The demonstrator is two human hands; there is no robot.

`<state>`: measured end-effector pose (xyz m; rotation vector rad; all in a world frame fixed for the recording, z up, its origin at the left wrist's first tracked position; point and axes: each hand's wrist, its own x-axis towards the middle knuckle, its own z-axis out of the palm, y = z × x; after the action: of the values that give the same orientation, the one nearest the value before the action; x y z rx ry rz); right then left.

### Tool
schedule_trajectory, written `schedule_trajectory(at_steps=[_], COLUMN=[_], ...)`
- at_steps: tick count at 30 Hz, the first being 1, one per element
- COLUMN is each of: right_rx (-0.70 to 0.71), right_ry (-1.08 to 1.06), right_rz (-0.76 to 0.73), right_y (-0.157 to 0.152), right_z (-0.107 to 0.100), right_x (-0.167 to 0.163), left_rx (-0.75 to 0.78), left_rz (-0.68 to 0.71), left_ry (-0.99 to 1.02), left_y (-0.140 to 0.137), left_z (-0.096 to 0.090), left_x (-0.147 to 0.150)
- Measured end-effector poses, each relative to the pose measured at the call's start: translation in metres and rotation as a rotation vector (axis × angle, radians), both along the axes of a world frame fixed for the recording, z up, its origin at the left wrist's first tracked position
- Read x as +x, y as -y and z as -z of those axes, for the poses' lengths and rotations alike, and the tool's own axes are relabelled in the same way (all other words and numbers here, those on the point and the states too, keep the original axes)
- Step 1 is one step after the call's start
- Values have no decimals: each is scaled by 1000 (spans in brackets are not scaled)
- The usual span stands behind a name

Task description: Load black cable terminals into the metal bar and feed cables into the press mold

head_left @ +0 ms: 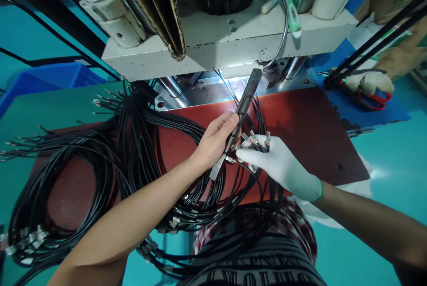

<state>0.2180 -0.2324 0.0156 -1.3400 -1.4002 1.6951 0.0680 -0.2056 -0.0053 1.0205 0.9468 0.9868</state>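
Note:
My bare left hand is closed around a long dark metal bar with notches along it, held at a slant above the red mat. In a white glove, my right hand grips a bunch of black cables, whose ends with small connectors and coloured wires stick up between the fingers. One cable with a metal connector reaches the lower part of the bar, by my right fingertips. Whether it sits in a notch I cannot make out. Coiled black cables lie to the left of my hands.
A white press with steel guide posts stands ahead. Folded cardboard hangs from it. The red mat covers the bench. Red-handled scissors and a glove lie at right; a blue bin is at left.

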Motion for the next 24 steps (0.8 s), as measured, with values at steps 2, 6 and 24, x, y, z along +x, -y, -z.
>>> schedule_trajectory(at_steps=[2,6,24], right_rx=[7,8,47], right_ry=[7,-48,-24], right_rz=[-18,-63,-32], right_y=[-1,-1,2], right_z=[0,0,5], right_x=[-1,0,-3], left_rx=[-12,1,140], left_rz=[-9,-17,-54], left_ry=[-17,-26,-188], left_y=[0,1,-3], left_z=[-3,-5,5], left_x=[0,-1,-1])
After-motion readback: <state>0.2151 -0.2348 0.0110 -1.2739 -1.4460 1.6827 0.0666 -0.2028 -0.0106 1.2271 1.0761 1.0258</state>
